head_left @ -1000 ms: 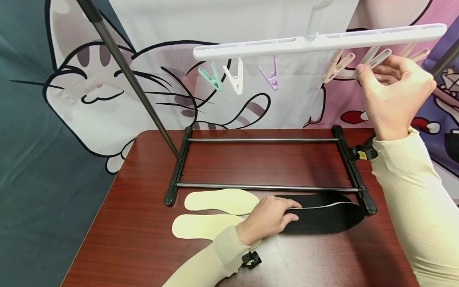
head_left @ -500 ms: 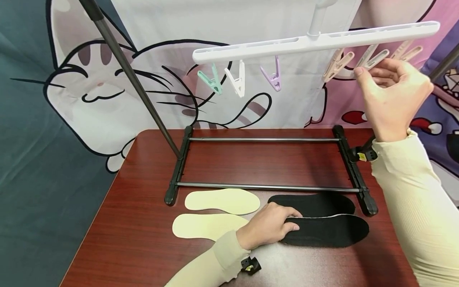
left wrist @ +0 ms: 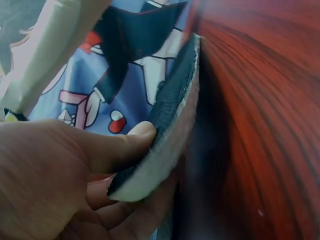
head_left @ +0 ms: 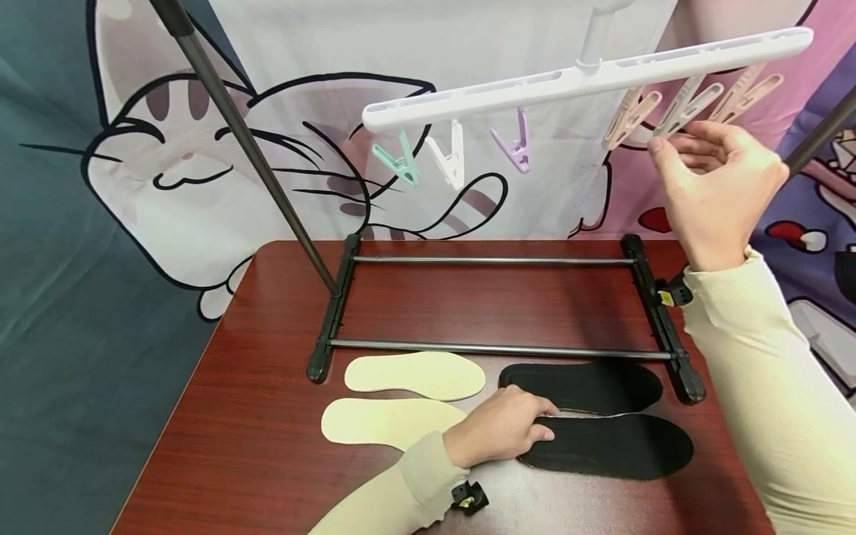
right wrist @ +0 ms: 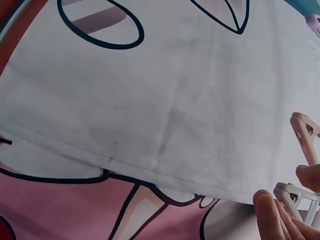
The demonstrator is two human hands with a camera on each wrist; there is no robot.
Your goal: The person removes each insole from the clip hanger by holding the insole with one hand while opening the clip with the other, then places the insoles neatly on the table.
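Note:
My left hand [head_left: 496,427] grips the left end of the nearer black insole [head_left: 615,446] on the table. In the left wrist view the thumb lies on the dark face of that insole [left wrist: 167,132], with fingers beneath its pale edge. A second black insole [head_left: 582,383] lies just behind it. My right hand [head_left: 725,182] is raised at the white hanger bar [head_left: 521,91]. Its thumb and fingers pinch the lower end of a whitish clothespin [head_left: 689,108]. The right wrist view shows this clothespin [right wrist: 286,194] partly hidden by fingertips.
Two cream insoles [head_left: 414,373] lie left of the black ones. Behind them is a black-and-metal stand base [head_left: 501,348] with a slanted pole [head_left: 254,160] at left. Other clothespins hang from the bar, among them a green one [head_left: 401,160] and a purple one [head_left: 516,145].
My left hand has drawn the nearer black insole towards me, away from the farther one. My right hand has shifted left with the clothespin, and the bar has swung, its right end rising.

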